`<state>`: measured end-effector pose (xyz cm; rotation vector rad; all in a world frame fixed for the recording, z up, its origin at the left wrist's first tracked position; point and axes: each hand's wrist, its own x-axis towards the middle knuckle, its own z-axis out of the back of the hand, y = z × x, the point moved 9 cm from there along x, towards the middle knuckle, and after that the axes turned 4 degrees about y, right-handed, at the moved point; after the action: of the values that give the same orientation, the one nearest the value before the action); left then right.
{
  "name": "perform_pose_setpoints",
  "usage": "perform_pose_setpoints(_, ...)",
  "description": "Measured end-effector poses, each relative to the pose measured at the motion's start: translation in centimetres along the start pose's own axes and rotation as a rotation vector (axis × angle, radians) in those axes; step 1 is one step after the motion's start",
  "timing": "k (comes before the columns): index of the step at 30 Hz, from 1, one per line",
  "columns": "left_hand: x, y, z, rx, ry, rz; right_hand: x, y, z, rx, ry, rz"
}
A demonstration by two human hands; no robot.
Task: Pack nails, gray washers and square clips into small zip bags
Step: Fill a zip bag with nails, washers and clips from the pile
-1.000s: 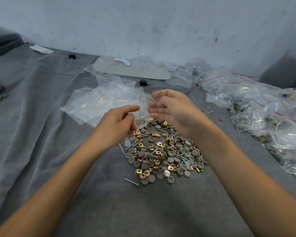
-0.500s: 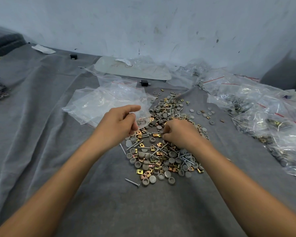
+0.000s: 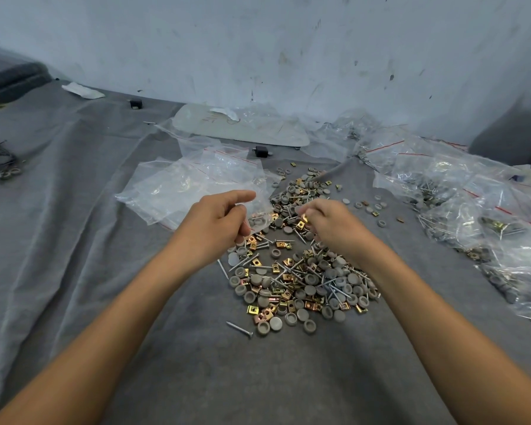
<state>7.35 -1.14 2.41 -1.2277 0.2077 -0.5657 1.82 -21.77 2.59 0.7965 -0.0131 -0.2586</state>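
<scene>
A person's left hand [image 3: 216, 223] pinches a small zip bag [image 3: 258, 214] at the far-left edge of the pile [image 3: 301, 271] (nails [image 3: 239, 329], gray washers [image 3: 276, 323], square clips [image 3: 252, 310]). The right hand [image 3: 334, 225], fingers curled, pinches a gold clip [image 3: 303, 216] over the pile's far side.

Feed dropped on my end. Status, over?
Left grip holds small bag. Right grip pinches gold clip above pile. Nothing blocking between them.

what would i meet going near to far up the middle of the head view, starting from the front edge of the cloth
lone nail → heap of nails, gray washers and square clips → small black block → pale flat panel → wall. left hand and right hand overlap the heap, so left out
</scene>
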Motion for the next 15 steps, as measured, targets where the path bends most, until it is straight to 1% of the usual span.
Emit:
perform_pose_setpoints(2, 0.0, 0.0, -0.1, 0.001, 0.003, 0.001, -0.4, 1.4, 0.2, 0.209, 0.016, 0.03)
perform_pose_setpoints(6, 0.0, 0.1, -0.2, 0.014, 0.001, -0.001, -0.9, 4.3, -0.1, 0.449, 0.055, 0.098)
perform_pose_setpoints(9, 0.0, 0.1, -0.2, 0.025, -0.002, -0.01, -1.0, 5.6, -1.0, 0.645, 0.089, 0.099)
perform_pose_setpoints(11, 0.0, 0.1, -0.1, 0.024, -0.001, -0.016, -0.9, 6.0, -1.5, 0.672, 0.088, 0.094)
perform_pose_setpoints(15, 0.1, 0.0, -0.1, 0.007, 0.002, -0.021, -0.8, 6.3, -2.0, 0.561, 0.058, 0.105)
